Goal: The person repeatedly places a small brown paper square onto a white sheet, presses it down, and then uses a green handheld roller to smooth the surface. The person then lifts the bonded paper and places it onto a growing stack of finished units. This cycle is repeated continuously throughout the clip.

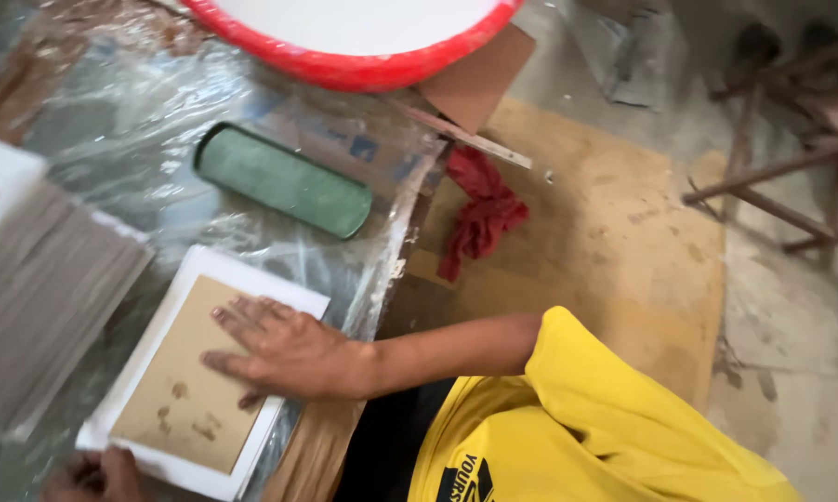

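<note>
My right hand point(284, 353) lies flat, palm down and fingers spread, on a brown card point(182, 390). The card rests on a white sheet point(219, 270) whose border shows all around it. The card has a few dark smudges near its lower part. My left hand point(93, 474) is at the bottom edge of the view, with fingers curled at the near corner of the white sheet. My yellow sleeve point(586, 418) fills the lower right.
A green cylinder point(284, 181) lies on crinkled clear plastic point(121, 121) beyond the sheet. A red basin point(363, 60) with white contents stands at the top. At left is a stack of grey boards point(38, 316). A red cloth point(479, 214) lies on brown cardboard point(605, 232), wooden bars point(781, 177) at right.
</note>
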